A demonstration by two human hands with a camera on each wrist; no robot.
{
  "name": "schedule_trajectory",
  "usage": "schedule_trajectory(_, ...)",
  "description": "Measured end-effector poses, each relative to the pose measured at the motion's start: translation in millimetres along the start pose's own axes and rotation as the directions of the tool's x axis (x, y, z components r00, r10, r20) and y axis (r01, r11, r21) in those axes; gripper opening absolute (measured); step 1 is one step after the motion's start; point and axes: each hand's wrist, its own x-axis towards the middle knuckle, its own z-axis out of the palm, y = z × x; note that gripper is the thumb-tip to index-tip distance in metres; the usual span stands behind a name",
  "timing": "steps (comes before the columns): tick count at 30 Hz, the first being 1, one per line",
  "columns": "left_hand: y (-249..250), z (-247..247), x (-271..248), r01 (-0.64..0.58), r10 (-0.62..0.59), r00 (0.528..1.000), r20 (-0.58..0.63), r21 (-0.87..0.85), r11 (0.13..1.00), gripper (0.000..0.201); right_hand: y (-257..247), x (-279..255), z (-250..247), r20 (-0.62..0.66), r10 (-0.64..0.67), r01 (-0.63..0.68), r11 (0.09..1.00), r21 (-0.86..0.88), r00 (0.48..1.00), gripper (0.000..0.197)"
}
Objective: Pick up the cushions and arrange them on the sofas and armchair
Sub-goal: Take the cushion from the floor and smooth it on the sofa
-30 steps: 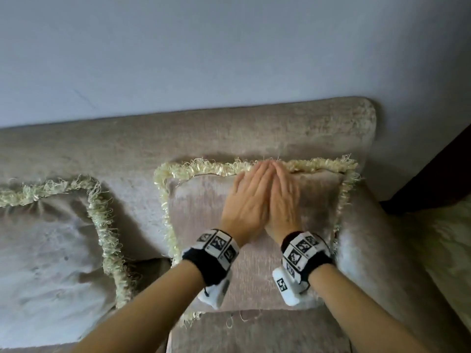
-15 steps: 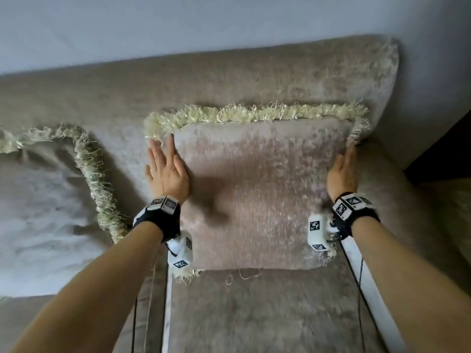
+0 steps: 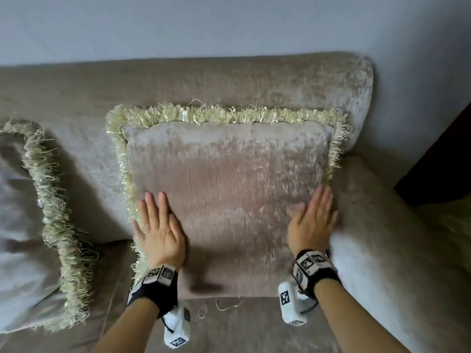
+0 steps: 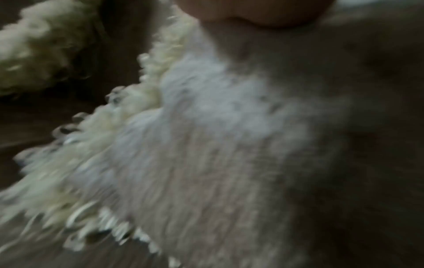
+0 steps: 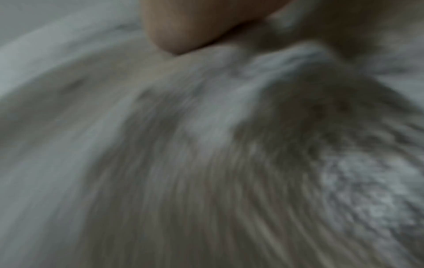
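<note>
A beige velvet cushion (image 3: 229, 194) with a cream fringe leans upright against the sofa (image 3: 229, 80) backrest, beside the right armrest (image 3: 377, 238). My left hand (image 3: 160, 230) lies flat with straight fingers on the cushion's lower left edge. My right hand (image 3: 314, 217) lies flat on its lower right edge. The left wrist view shows the cushion fabric (image 4: 218, 145) and fringe, blurred. The right wrist view shows blurred fabric (image 5: 206, 145) and a bit of the hand. A second fringed cushion (image 3: 23, 225) stands at the left.
A pale wall (image 3: 229, 24) rises behind the sofa. The seat (image 3: 242, 327) lies below the cushion, with loose threads on it. A dark piece of furniture (image 3: 443, 159) stands to the right of the armrest.
My hands went from pressed together at the cushion's top middle to its two sides, then slid down to the lower corners. The view has moved closer.
</note>
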Motion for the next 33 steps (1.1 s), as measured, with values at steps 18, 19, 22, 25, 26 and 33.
schedule_trajectory(18,-100.9,48.6,-49.3,0.753,-0.674,0.567,0.473,0.034,0.657,0.051,98.2,-48.6,29.2,0.522,0.285,-0.449,0.866,0.22,0.804,0.053)
schedule_trajectory(19,-114.7,40.7,-42.5,0.78,-0.721,0.521,0.456,0.088,0.619,0.052,101.2,-47.8,18.9,0.548,0.253,-0.443,0.862,0.247,0.798,0.055)
schedule_trajectory(22,-97.2,3.2,-26.6,0.721,-0.694,0.597,0.403,0.11,0.684,0.06,87.5,-41.5,-31.0,0.609,0.252,-0.47,0.853,0.228,0.752,0.053)
schedule_trajectory(25,-37.1,-42.4,1.4,0.585,-0.545,0.795,0.266,-0.099,0.805,0.055,64.2,-24.9,-70.0,0.588,0.376,-0.606,0.752,0.257,0.716,0.054)
schedule_trajectory(26,-15.8,-54.0,16.6,0.553,-0.513,0.829,0.223,-0.187,0.812,0.051,56.4,-16.7,-77.8,0.573,0.379,-0.622,0.716,0.316,0.727,0.054)
schedule_trajectory(33,90.8,-105.8,103.6,-0.029,0.017,0.999,-0.048,-0.258,0.966,0.052,33.0,22.2,-84.6,0.691,0.323,-0.699,0.614,0.367,0.646,0.097)
